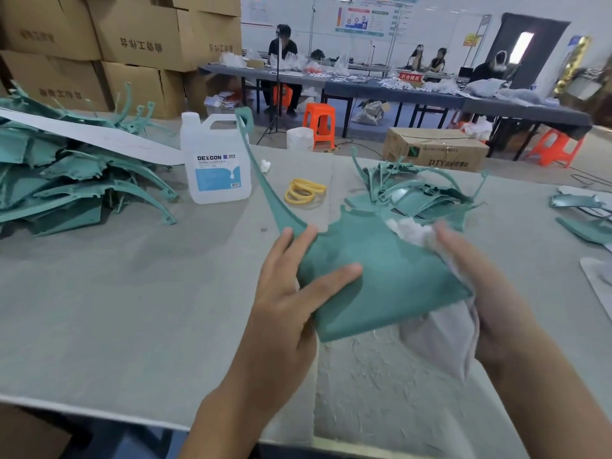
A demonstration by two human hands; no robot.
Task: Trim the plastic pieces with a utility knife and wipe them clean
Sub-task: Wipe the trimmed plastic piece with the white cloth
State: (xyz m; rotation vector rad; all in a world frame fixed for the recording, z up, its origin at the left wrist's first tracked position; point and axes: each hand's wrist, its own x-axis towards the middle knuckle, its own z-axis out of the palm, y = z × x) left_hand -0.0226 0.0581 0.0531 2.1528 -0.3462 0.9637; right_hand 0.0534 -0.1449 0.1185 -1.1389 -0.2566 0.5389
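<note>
Left hand (288, 293) pinches the teal plastic piece (381, 286); right hand (496, 293) (blurred) apparently clutches a white cloth (443, 329).

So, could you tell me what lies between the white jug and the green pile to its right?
In the head view, yellow rubber bands and a small white wad lie there; the thin arm of the held plastic piece crosses it.

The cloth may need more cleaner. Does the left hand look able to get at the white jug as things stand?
Probably not yet: the left hand grips the teal plastic piece. Freed, its path across the table to the white jug looks open.
</note>
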